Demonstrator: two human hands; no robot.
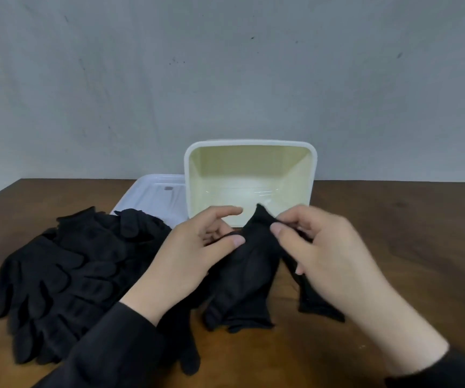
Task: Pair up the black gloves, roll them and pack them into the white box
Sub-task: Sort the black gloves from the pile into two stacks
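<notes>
A black glove pair (pixel 246 275) hangs just above the brown table in front of the white box (pixel 249 144). My left hand (pixel 195 253) pinches its upper edge between thumb and fingers. My right hand (pixel 323 247) pinches the same edge from the right, and a strip of black fabric trails under this hand. The box stands open and tilted toward me, its cream inside holding nothing. A heap of several loose black gloves (pixel 66 275) lies on the table at the left.
The box's white lid (pixel 153 194) lies flat behind the glove heap, left of the box. A grey wall rises right behind the table's far edge. Bare brown tabletop (pixel 410 242) stretches to the right of my hands.
</notes>
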